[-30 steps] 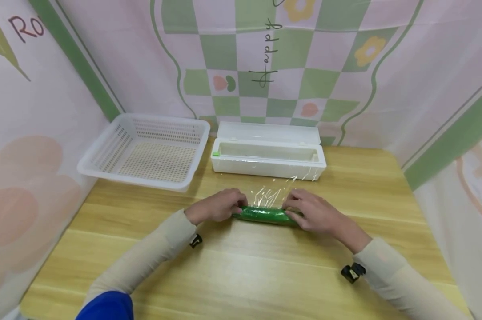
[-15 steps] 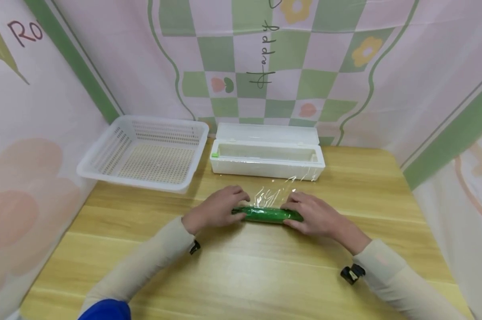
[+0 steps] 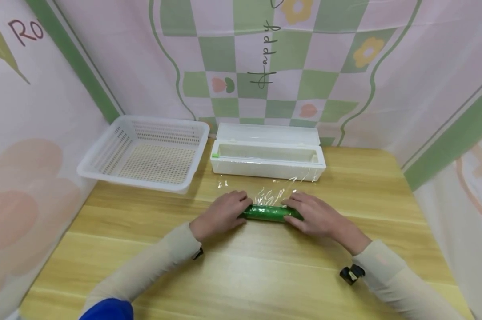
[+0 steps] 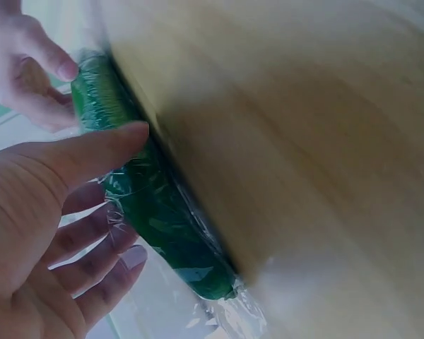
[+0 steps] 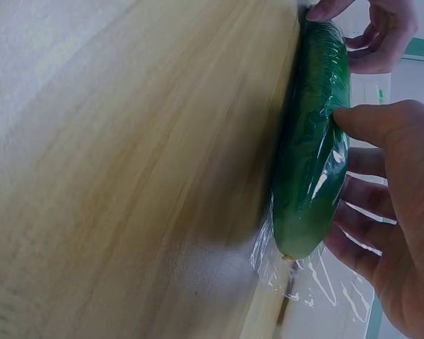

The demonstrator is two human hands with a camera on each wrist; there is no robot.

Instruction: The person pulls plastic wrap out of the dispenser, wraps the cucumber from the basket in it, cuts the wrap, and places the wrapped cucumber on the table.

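A green cucumber (image 3: 268, 213) lies crosswise on the table, wrapped in clear cling film that clings to it in wrinkles. My left hand (image 3: 222, 214) grips its left part, thumb (image 4: 124, 141) on the near side and fingers on the far side. Around the right part my right hand (image 3: 315, 214) holds it the same way, its thumb (image 5: 364, 120) pressed to the wrapped skin. Loose film (image 4: 244, 311) sticks out past the cucumber's left end, and more film (image 5: 268, 258) hangs off the right end. A sheet of film (image 3: 269, 195) stretches from the cucumber toward the dispenser.
Behind the hands stands a white cling film dispenser (image 3: 267, 169), its lid (image 3: 268, 133) raised and a green slider (image 3: 215, 155) at its left. A white perforated basket (image 3: 145, 181) sits at the back left. Printed curtains (image 3: 289, 98) close off the table's (image 3: 241, 284) back and sides.
My left hand loosened from a pinch at the cucumber's left tip and moved right, farther over it. The right fingers spread wider around their end. Dispenser and basket stay put.
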